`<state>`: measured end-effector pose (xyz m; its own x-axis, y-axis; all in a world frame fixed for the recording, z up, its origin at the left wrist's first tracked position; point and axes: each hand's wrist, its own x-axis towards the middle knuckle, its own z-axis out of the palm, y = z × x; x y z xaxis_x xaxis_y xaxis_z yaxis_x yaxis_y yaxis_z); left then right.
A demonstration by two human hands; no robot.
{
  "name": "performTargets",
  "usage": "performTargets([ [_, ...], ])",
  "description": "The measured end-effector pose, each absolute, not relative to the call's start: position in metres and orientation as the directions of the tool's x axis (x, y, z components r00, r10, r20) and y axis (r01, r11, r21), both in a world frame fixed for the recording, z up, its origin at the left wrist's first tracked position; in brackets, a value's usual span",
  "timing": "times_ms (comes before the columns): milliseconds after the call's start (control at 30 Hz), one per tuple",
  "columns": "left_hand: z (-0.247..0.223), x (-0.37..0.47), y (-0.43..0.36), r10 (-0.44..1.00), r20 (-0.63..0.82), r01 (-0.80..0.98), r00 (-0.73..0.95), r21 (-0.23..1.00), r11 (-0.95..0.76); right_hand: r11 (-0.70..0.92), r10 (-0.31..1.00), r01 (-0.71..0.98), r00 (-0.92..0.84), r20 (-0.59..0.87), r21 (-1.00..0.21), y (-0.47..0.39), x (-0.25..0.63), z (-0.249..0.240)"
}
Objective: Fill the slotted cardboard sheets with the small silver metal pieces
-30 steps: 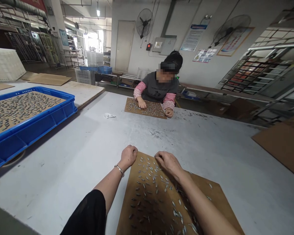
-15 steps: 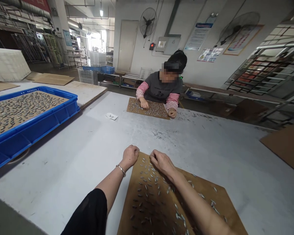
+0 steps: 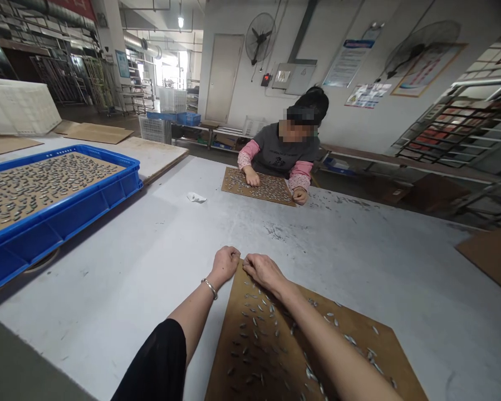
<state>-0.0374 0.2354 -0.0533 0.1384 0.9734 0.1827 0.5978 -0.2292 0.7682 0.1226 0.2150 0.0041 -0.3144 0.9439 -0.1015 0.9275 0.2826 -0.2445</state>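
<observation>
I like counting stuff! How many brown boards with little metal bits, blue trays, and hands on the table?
Brown boards with metal bits: 3
Blue trays: 1
Hands: 4 (left hand, right hand, co-worker's hands)
Total: 8

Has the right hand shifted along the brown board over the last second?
Yes. The right hand has slid left along the far edge of the brown board, toward its far-left corner and the left hand.

Our right hand [image 3: 264, 269] has slid left across the cardboard sheet [image 3: 350, 340], now beside our left hand [image 3: 226, 262].
</observation>
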Motion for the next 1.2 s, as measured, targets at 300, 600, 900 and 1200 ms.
performTargets([
  [300,-0.053,-0.037,0.235,0.974,0.18,0.592,0.137,0.773,-0.227,0.287,0.946,0.945,-0.305,-0.111,-0.154,0.196,0.111,-0.007],
  [600,-0.047,-0.039,0.234,0.974,0.178,0.592,0.141,0.773,-0.228,0.144,0.99,0.937,-0.136,0.049,-0.319,0.185,0.202,0.017],
  [900,-0.045,-0.042,0.235,0.972,0.187,0.591,0.142,0.772,-0.235,0.093,0.988,0.955,-0.124,-0.096,-0.283,0.156,0.213,-0.001],
  [1200,-0.044,-0.042,0.234,0.969,0.194,0.6,0.152,0.761,-0.246,-0.074,0.981,0.957,0.019,-0.192,-0.28,0.173,0.2,-0.01],
])
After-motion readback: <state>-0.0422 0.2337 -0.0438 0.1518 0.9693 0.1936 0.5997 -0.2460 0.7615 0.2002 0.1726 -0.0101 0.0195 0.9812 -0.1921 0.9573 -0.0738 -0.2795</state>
